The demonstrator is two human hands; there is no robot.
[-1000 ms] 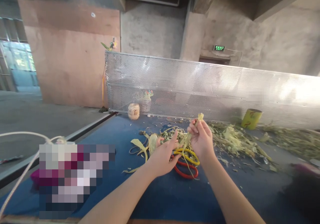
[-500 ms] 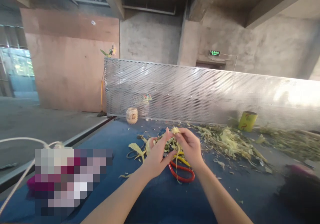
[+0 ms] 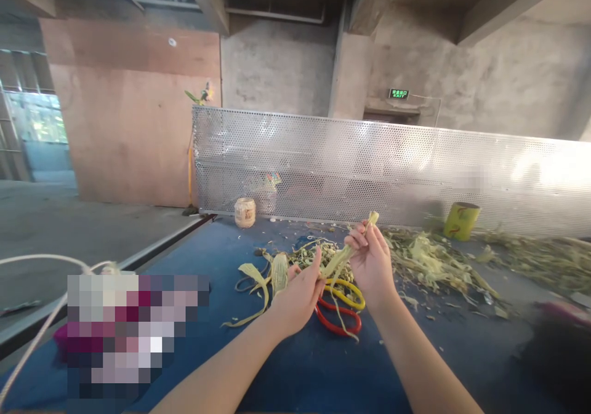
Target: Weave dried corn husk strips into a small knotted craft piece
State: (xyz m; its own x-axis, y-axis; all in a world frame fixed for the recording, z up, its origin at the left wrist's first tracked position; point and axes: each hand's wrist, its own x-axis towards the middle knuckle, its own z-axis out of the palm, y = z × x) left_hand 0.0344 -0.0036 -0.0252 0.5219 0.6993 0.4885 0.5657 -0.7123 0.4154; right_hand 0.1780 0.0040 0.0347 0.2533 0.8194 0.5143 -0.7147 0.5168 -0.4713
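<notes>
My right hand (image 3: pixel 370 260) is raised over the blue table (image 3: pixel 300 371) and pinches the upper part of a pale green husk strip (image 3: pixel 351 249). My left hand (image 3: pixel 298 294) grips the lower end of the same strip, thumb up beside it. Loose strands hang from the strip toward the table. Directly under my hands lie yellow-handled scissors (image 3: pixel 347 291) and red-handled scissors (image 3: pixel 337 322). A small pile of husk scraps (image 3: pixel 314 255) sits just behind them, with a curled husk piece (image 3: pixel 279 270) to its left.
A larger heap of husks (image 3: pixel 434 260) spreads along the right. A perforated metal screen (image 3: pixel 369 168) closes off the table's far edge. A small woven jar (image 3: pixel 244 212) and a yellow-green cup (image 3: pixel 460 219) stand before it. A white rope (image 3: pixel 41 315) lies at left.
My hands had come together at the husk's tip half a second ago. Now the right hand has lifted up and right, pulling the strip out long between both hands.
</notes>
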